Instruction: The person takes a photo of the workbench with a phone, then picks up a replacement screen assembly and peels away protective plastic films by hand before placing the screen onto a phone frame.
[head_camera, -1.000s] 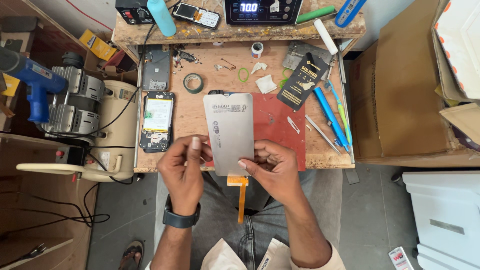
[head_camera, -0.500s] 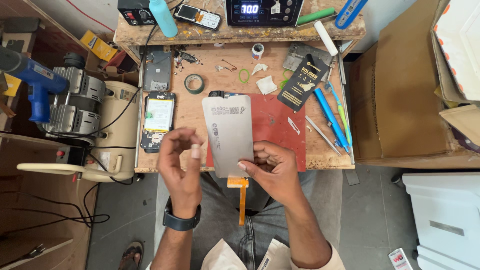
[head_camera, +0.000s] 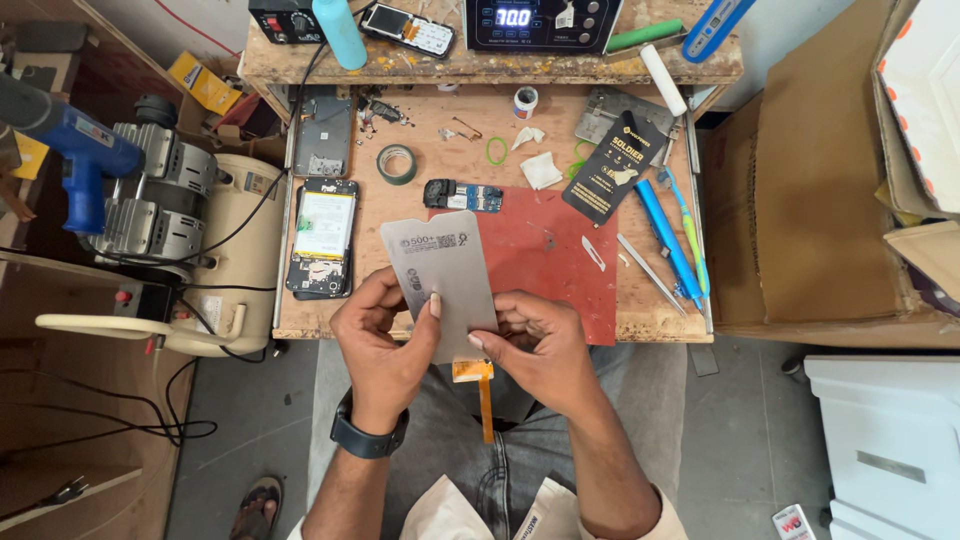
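head view, looking straight down: both hands are on the grey panel (head_camera: 440, 280), held up over the near edge of the bench (head_camera: 450, 150). left hand (head_camera: 385, 335) grips its lower left side, thumb pressed flat on the face. right hand (head_camera: 535, 345) pinches the bottom edge, fingers curled tight around it. an orange ribbon (head_camera: 483, 390) dangles from the panel's base (down over the lap). panel sits tilted, top leaning left, partly over the red mat (head_camera: 560, 265). just left lies an opened phone (head_camera: 322, 235), battery showing. green tape roll (head_camera: 397, 163) sits beyond it, a blue tool (head_camera: 665, 245) off right. black watch (head_camera: 368, 438) on the left wrist.
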